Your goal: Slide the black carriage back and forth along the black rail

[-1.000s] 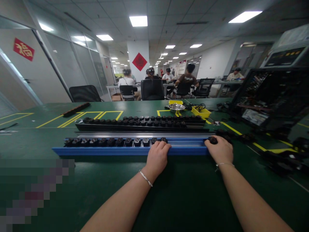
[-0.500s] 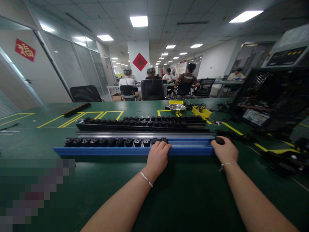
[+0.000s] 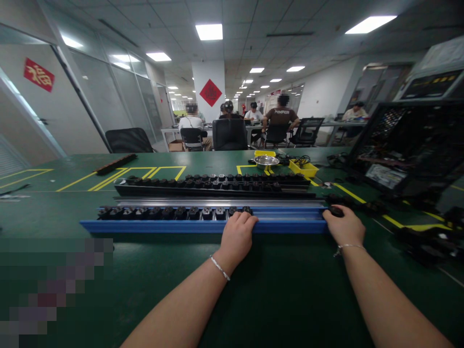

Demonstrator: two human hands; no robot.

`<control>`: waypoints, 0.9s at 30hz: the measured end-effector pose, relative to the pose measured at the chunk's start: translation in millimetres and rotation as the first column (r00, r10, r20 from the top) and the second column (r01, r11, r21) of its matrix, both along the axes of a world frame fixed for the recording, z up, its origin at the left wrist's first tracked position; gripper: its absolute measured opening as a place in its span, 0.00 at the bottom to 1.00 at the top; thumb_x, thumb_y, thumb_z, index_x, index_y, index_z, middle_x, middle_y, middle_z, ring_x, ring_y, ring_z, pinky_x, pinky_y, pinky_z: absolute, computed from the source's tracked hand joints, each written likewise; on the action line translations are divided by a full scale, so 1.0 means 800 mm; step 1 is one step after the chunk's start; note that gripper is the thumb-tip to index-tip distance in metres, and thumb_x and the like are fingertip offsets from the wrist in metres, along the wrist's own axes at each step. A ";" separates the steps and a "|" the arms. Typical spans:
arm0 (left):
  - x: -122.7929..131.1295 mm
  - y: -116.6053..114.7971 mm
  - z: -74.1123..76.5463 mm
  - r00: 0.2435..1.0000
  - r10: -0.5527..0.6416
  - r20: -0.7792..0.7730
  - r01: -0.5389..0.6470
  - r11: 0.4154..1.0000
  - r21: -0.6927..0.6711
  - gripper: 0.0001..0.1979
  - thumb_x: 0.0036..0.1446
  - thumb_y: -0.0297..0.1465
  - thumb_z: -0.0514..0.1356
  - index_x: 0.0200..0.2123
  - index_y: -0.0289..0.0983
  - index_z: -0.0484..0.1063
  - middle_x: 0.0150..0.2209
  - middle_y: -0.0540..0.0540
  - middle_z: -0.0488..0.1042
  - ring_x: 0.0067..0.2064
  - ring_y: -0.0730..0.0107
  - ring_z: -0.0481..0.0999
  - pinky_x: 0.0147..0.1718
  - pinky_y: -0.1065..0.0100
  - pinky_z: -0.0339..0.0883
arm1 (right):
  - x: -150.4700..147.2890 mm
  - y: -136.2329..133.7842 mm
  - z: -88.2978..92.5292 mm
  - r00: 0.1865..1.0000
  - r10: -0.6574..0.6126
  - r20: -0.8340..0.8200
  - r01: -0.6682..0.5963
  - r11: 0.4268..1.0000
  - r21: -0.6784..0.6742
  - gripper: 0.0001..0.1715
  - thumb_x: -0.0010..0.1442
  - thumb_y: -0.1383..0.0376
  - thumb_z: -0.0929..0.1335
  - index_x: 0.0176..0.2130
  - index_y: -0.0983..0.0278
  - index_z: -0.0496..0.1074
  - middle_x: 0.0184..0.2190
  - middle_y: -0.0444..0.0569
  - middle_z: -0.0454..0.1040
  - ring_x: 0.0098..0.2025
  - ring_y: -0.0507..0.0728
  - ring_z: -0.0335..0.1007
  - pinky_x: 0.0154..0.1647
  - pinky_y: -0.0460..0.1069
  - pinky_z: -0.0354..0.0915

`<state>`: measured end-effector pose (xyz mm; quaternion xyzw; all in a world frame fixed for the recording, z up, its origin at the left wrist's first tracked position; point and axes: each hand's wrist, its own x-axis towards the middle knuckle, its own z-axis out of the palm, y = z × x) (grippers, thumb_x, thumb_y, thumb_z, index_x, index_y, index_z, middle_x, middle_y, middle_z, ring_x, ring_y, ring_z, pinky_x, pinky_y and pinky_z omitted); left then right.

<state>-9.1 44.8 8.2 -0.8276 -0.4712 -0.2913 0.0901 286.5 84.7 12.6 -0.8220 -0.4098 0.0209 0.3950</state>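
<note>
A long blue rail (image 3: 145,226) lies across the green table with a row of black socket modules (image 3: 193,213) seated in its left and middle part. My left hand (image 3: 239,234) is closed over the rail at the right end of that row, fingers curled on the last black module (image 3: 247,210). Its fingertips are partly hidden. At the rail's right end, my right hand (image 3: 346,224) is closed around a single black module (image 3: 335,211). The rail's channel between my hands shows bare metal.
Behind the blue rail lie a silver strip (image 3: 163,202) and black rails (image 3: 174,191) carrying more modules. A metal bowl (image 3: 266,161) and a yellow bin (image 3: 303,168) stand farther back. An open computer case (image 3: 384,150) is on the right. People sit at desks beyond.
My right hand has shifted slightly to the right with the black module in it, at the rail's end. My left hand stays in place on the rail.
</note>
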 end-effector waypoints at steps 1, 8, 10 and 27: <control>0.000 0.000 0.000 1.000 0.001 0.000 -0.001 1.000 0.000 0.14 0.57 0.22 0.51 0.45 0.40 0.67 0.40 0.47 0.70 0.40 0.65 0.65 0.41 0.63 0.64 | 0.002 0.000 0.000 1.000 0.000 -0.002 0.000 1.000 0.000 0.26 0.45 0.53 0.64 0.42 0.61 0.73 0.39 0.53 0.74 0.40 0.63 0.68 0.42 0.56 0.63; 0.000 0.001 -0.001 1.000 0.003 -0.004 -0.003 1.000 -0.005 0.15 0.56 0.21 0.51 0.45 0.40 0.67 0.40 0.47 0.70 0.41 0.65 0.65 0.41 0.63 0.64 | 0.012 0.001 0.002 1.000 -0.027 -0.007 0.027 0.999 -0.034 0.27 0.44 0.54 0.64 0.43 0.61 0.73 0.40 0.53 0.74 0.41 0.64 0.68 0.42 0.56 0.63; 0.000 0.001 -0.001 1.000 0.004 -0.005 -0.004 1.000 -0.003 0.15 0.56 0.21 0.52 0.45 0.40 0.68 0.40 0.47 0.70 0.41 0.65 0.64 0.41 0.63 0.64 | 0.015 0.002 0.002 0.999 -0.034 -0.010 0.034 0.998 -0.052 0.27 0.44 0.53 0.64 0.43 0.61 0.73 0.40 0.53 0.74 0.40 0.64 0.68 0.43 0.56 0.63; -0.001 0.000 0.000 1.000 -0.001 0.003 0.001 1.000 -0.016 0.15 0.57 0.21 0.51 0.44 0.40 0.68 0.40 0.47 0.70 0.41 0.65 0.65 0.42 0.63 0.64 | 0.035 -0.004 0.004 0.994 -0.074 -0.078 0.067 0.994 -0.092 0.26 0.46 0.54 0.65 0.43 0.63 0.72 0.36 0.55 0.74 0.36 0.61 0.68 0.40 0.53 0.60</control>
